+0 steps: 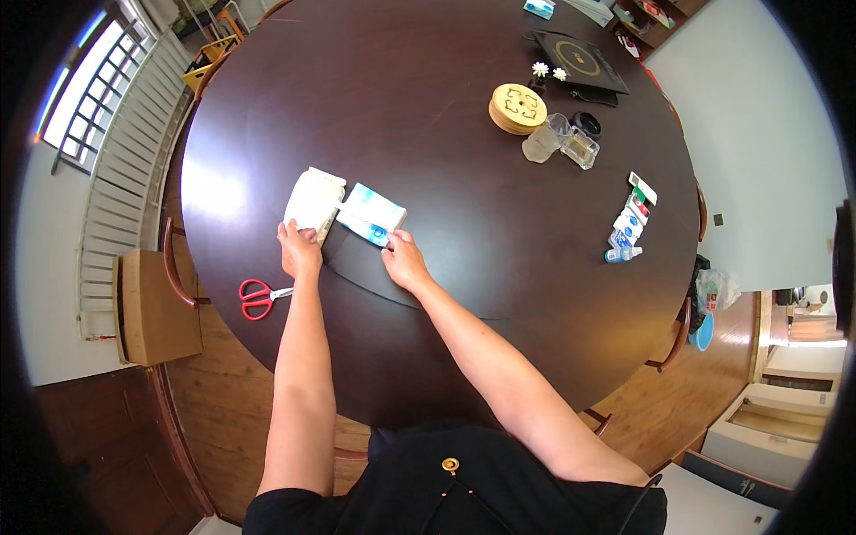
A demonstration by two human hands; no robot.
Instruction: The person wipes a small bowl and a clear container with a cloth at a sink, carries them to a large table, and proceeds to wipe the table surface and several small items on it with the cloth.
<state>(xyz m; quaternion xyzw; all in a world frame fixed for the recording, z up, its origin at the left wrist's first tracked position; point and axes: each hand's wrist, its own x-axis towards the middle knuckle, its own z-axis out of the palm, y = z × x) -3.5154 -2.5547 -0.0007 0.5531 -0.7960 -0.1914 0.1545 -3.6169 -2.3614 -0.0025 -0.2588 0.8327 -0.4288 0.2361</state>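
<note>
My left hand (299,250) grips the near end of a white soft pack (313,199), which looks like tissues. The fingers of my right hand (404,259) hold the near right corner of a blue and white tissue pack (372,212). The two packs lie side by side on the dark round table (428,147), close together at their facing edges. Red-handled scissors (258,299) rest to the left of my left forearm, which hides their blade tips.
On the right stand a row of small boxes and bottles (628,224). Farther back are a round wooden box (518,107), clear glass containers (543,142), a black round dish (586,124), white flowers (540,69) and an induction cooker (580,61). Wooden chairs (175,264) surround the table.
</note>
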